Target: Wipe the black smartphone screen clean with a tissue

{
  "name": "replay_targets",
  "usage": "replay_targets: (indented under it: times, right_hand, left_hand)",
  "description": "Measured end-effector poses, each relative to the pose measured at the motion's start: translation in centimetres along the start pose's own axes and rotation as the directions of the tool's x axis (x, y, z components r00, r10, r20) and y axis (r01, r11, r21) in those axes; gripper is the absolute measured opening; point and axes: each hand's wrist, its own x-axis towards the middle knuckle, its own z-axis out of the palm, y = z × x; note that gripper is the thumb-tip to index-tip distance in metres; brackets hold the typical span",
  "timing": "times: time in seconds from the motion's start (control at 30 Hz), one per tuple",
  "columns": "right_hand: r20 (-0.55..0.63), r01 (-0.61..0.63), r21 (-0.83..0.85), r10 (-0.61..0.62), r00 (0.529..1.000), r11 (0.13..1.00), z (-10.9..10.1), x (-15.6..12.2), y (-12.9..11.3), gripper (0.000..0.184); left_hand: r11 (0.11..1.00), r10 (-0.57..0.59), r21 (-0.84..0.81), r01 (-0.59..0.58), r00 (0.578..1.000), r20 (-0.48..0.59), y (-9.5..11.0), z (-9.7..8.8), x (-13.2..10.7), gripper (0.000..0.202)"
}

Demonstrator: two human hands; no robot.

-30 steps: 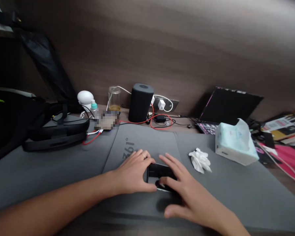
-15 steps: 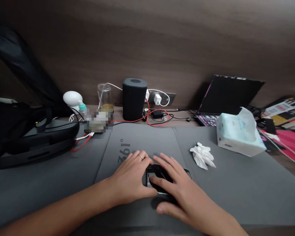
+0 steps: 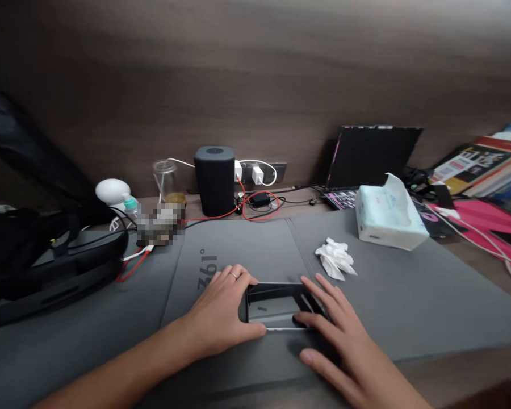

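Two open palms pressed flat on a phone point(image 3: 275, 304): the left hand point(image 3: 215, 312) at one end, the right hand point(image 3: 340, 341) at the other. Glossy, black and reflective, it lay near the grey mat's point(image 3: 409, 295) front edge.

The desk mat point(image 3: 111, 318) was plain grey with darker numerals; the smartphone point(image 3: 272, 304) was glossy black. The crumpled tissue point(image 3: 335, 258) was white, the tissue pack point(image 3: 389, 218) pale blue-white, the speaker point(image 3: 215, 180) matte black, the cable point(image 3: 243, 211) red, the wall point(image 3: 255, 74) brown wood-grain.
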Motion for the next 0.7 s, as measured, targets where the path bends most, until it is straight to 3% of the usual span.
replay_targets:
  times: [0.13,0.3,0.43,0.53,0.7]
  right_hand:
    - [-0.207,-0.123,0.024,0.125,0.970,0.992,1.4,-1.8,0.0,0.033]
    - [-0.217,-0.134,-0.002,0.131,0.967,0.991,1.3,-1.6,-1.0,0.031]
    - [-0.272,-0.131,0.033,0.135,0.953,0.991,-0.6,-0.8,-0.7,0.026]
    - [-0.341,-0.178,0.016,0.173,0.924,0.984,-2.6,1.0,1.6,0.034]
    - [-0.242,-0.159,-0.143,0.122,0.963,0.977,-4.0,4.6,7.2,0.039]
  left_hand:
    - [1.000,-0.002,0.013,0.002,1.000,0.018,0.1,-0.2,-0.1,0.050]
    - [0.999,0.018,0.040,-0.019,0.999,0.034,0.0,-0.3,-0.2,0.045]
    - [0.994,0.067,0.089,-0.067,0.998,0.011,-0.5,0.2,-0.4,0.045]
    - [0.986,0.106,0.127,-0.106,0.994,0.004,-1.0,0.3,-0.6,0.049]
    - [0.966,0.187,0.176,-0.187,0.982,0.017,-0.7,-0.2,-0.6,0.047]
